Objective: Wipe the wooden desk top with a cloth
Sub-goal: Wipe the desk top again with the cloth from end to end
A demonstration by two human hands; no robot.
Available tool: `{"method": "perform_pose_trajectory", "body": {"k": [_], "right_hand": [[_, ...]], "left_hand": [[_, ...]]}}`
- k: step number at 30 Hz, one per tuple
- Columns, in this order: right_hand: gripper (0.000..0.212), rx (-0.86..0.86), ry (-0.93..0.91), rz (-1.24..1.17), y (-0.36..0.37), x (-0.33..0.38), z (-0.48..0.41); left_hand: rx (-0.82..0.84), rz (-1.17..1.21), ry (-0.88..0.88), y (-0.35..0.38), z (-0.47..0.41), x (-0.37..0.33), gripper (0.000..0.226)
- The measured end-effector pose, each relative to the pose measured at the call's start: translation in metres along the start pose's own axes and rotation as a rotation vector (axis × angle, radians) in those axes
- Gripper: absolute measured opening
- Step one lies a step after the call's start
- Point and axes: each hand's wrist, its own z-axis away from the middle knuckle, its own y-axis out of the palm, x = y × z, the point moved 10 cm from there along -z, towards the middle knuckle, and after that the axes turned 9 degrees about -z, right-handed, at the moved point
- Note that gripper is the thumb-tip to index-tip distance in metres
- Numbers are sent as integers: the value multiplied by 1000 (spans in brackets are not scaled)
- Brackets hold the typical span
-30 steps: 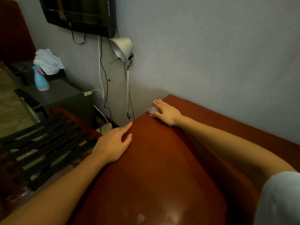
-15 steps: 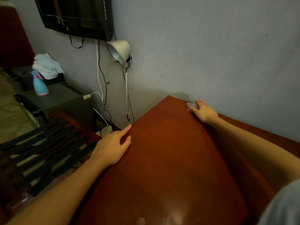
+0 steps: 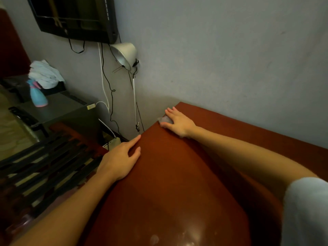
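reddish-brown wood, pretty glossy, that's the desk top [image 3: 168, 174] in the head view, which is the only view here.

the right hand [image 3: 179, 122] is out at the far left corner with the cloth [image 3: 165, 119], just a small greyish wad. it sits between thumb and forefinger, with the thumb hooked along its near side, so i'd call that a light pinch, and the other fingers lie flat on the wood. the left hand [image 3: 120, 158] is flat on the left edge, fingers straight, holding nothing. looks like it's just bracing.

stuff i'd worry about:
- the wad is right at the edge. one more push outward and it drops off the corner, down behind the desk where the cords [image 3: 106, 80] hang.
- the lamp [image 3: 125, 54] stands on a thin pole just beside that corner. a wide sweep could knock it.
- the cloth is tiny, so bare fingers ride on the wood and could leave smears on that shine.
- the arm is stretched far out, so pressure is probably weak there, and the strip along the wall [image 3: 230, 59] could get skipped.
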Motion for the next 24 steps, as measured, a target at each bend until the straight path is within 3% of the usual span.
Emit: {"method": "perform_pose_trajectory", "body": {"k": [5,10,17,20,24], "right_hand": [[70,-100,195,-9,-31,-69,-21],[71,-113,312,7,-49,-122,21],[65,-55,102,104,-22,-47,76],[63,-18,-47,142,2,6,69],[62,12,-62,112,15,27,26]], "left_hand": [[7,24,-16,0,0,2,50],[-19,21,-2,2,-2,6,49],[-48,-2,-3,4,-4,6,50],[-52,-19,-5,4,-4,6,50],[-36,-21,-4,7,-6,8,50]]}}
